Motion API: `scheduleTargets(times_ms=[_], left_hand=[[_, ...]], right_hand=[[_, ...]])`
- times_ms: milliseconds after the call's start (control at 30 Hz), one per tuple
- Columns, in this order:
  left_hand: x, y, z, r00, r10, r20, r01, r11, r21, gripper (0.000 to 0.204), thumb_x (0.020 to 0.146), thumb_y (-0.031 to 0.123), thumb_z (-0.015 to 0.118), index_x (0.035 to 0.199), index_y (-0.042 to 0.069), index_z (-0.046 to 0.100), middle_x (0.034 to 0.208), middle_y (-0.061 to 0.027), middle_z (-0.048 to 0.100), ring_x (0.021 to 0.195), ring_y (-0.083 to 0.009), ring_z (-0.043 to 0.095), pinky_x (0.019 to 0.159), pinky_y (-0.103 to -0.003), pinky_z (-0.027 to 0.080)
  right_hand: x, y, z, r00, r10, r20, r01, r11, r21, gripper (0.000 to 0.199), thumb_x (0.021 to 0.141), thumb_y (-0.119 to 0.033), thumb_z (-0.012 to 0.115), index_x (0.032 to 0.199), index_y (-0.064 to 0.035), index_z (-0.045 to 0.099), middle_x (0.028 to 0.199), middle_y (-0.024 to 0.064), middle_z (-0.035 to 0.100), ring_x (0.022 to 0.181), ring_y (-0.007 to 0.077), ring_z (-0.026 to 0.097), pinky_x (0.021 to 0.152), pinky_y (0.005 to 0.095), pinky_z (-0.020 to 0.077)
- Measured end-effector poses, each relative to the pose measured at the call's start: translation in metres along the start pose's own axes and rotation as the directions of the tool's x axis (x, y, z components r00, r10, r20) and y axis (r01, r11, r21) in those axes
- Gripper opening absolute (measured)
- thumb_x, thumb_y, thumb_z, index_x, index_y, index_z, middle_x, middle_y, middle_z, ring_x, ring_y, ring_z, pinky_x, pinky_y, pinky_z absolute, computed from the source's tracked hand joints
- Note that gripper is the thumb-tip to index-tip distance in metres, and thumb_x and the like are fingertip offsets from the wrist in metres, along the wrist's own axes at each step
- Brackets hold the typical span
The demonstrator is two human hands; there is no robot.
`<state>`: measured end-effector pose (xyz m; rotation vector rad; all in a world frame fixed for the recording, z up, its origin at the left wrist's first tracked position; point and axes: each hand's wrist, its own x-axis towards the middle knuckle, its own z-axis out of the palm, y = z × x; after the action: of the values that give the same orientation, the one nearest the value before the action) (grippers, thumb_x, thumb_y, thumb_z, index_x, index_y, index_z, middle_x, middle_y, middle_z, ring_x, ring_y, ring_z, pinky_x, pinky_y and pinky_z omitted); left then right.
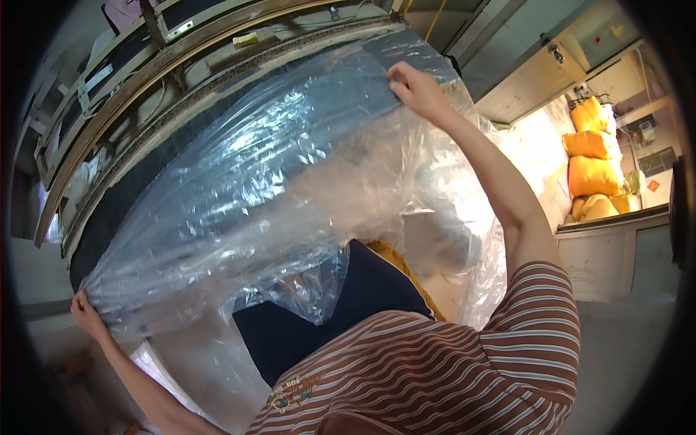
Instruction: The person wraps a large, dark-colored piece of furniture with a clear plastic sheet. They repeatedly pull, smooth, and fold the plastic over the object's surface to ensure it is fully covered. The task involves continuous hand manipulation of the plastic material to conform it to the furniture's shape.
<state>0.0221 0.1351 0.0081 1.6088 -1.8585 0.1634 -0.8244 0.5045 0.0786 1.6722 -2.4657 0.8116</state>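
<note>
A large sheet of clear plastic film (268,152) stretches between my two hands, creased and shiny, over a dark work surface (116,214). At the far left, my left hand (86,314) is closed on a gathered corner of the film. My right hand (415,88) pinches the film's far edge at the upper right, with that arm reaching well out. Between my arms the film sags toward me and hangs over the near side. Some of it lies bunched by the dark navy cloth (377,286) in front of my body.
A long metal and wooden frame (138,101) runs along the table's far side, with a small yellow item (245,40) on it. Orange bundles (596,174) are stacked at the right, beyond an opening. A door with a knob (557,54) stands at the upper right.
</note>
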Motion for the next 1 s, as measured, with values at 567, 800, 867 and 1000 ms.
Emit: scheduleTargets(times_ms=[567,800,867,1000], left_hand=[[-0.035,0.021,-0.110,0.976,-0.215,0.043,0.218,0.972,-0.093,0.032,0.093,0.026,0.058,0.110,0.000,0.065,0.108,-0.0062,0.063,0.096,-0.0137,0.057,0.083,-0.026,0.045],[-0.110,0.082,-0.205,0.990,-0.117,0.077,0.125,0.986,-0.109,0.024,0.095,0.019,0.054,0.108,0.000,0.063,0.107,-0.0044,0.061,0.097,-0.0123,0.055,0.085,-0.024,0.044],[-0.130,0.079,-0.226,0.989,-0.095,0.111,0.102,0.993,-0.061,0.023,0.095,0.018,0.055,0.107,0.001,0.064,0.108,-0.0046,0.060,0.098,-0.0128,0.055,0.086,-0.025,0.044],[-0.186,0.032,-0.214,0.912,-0.381,0.153,0.390,0.920,-0.036,0.029,0.092,0.026,0.058,0.111,0.004,0.062,0.111,-0.0037,0.058,0.101,-0.0145,0.053,0.086,-0.027,0.044]], right_hand=[[0.061,-0.028,0.046,0.966,-0.258,0.035,0.256,0.913,-0.318,0.038,0.093,-0.041,0.047,0.122,-0.0203,0.059,0.089,0.0139,0.054,0.089,0.0310,0.056,0.076,0.0418,0.0463],[0.088,-0.013,0.060,0.971,-0.218,-0.102,0.203,0.970,-0.135,0.027,0.085,-0.030,0.061,0.108,-0.0180,0.064,0.090,0.0095,0.057,0.089,0.0302,0.058,0.075,0.0417,0.0464],[0.102,-0.004,0.065,0.974,-0.132,-0.184,0.136,0.991,0.012,0.021,0.082,-0.028,0.065,0.099,-0.0153,0.065,0.092,0.0084,0.058,0.089,0.0301,0.059,0.075,0.0415,0.0466],[0.131,0.029,0.074,0.978,-0.198,-0.071,0.201,0.979,0.038,0.020,0.077,-0.032,0.068,0.090,-0.0171,0.065,0.094,0.0080,0.058,0.100,0.0290,0.056,0.083,0.0377,0.0453]])
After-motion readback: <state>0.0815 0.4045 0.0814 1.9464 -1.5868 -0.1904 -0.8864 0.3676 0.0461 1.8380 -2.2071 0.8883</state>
